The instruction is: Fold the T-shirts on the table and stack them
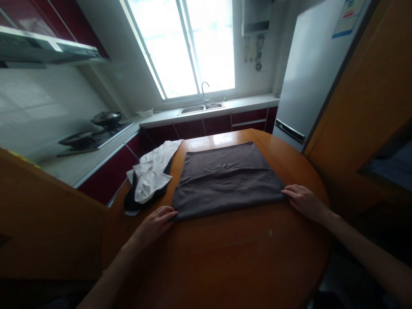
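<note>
Left grip (157, 221), right grip (301, 198), cloth (222, 184) between

The left forearm (120, 264) and right forearm (367, 251), both bare, slanted inward from the lower corners. The left grip (158, 221) and right grip (302, 198) were set well apart, backs upward, fingers bent and closed in light pinches, fingertips pointing toward each other.

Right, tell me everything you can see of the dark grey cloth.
The dark grey cloth looks like soft, matte fabric, laid flat as a rough four-sided panel on the orange-brown wooden table. A crease runs across it, with small wrinkles or raised marks near the middle; which they are is unclear. The person's left hand and right hand touch its two near corners. Any underside or inner layers are hidden.
</note>
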